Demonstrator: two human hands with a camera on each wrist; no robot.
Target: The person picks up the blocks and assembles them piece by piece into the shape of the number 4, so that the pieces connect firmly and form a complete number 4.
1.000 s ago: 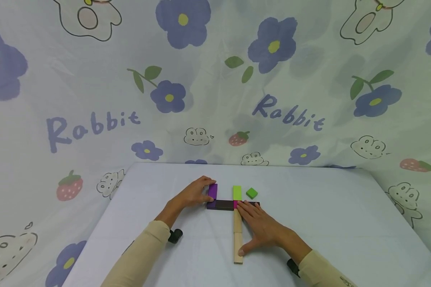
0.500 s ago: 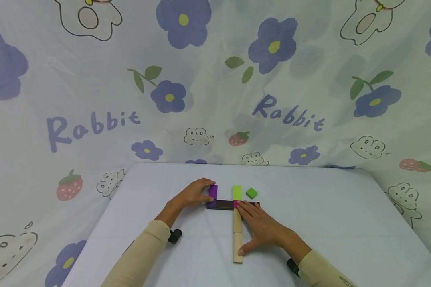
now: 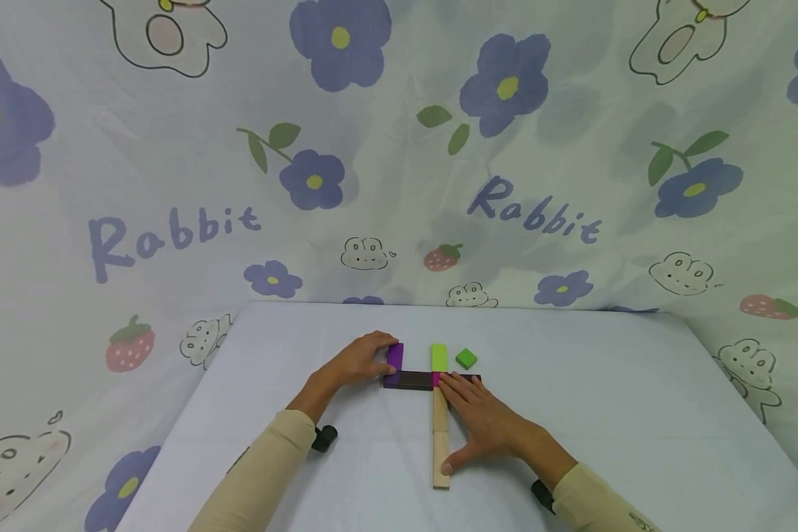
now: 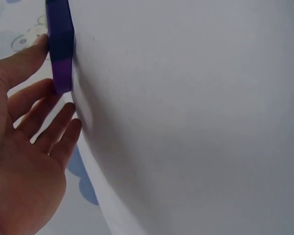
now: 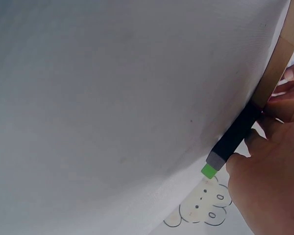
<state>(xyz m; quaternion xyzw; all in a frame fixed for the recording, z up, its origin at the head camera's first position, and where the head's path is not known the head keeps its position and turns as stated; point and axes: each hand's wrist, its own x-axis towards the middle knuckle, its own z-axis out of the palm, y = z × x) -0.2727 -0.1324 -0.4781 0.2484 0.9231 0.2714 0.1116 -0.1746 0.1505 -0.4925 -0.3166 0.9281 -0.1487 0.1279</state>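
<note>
My left hand (image 3: 357,360) pinches a purple block (image 3: 395,355) end to end, thumb at the near end and a fingertip at the far end. That block stands at the left end of a dark row, by an indigo block (image 4: 61,36) and a black block (image 3: 415,380). My right hand (image 3: 488,421) lies with fingers straight, fingertips on a magenta block (image 3: 436,379) and along the black block (image 5: 235,129) right of it. Its thumb touches the nearer of two plain wooden blocks (image 3: 440,410) in a line toward me. Beyond the magenta block lies a lime block (image 3: 439,357).
A loose green block (image 3: 466,358) sits turned at an angle, right of the lime one. A white cloth covers the table (image 3: 572,369). Behind it hangs a printed curtain (image 3: 399,148). Dark cameras (image 3: 324,437) show at both wrists.
The left hand has shifted slightly toward me with the purple block, bringing it closer against the dark row. The right hand and the other blocks stay where they were.
</note>
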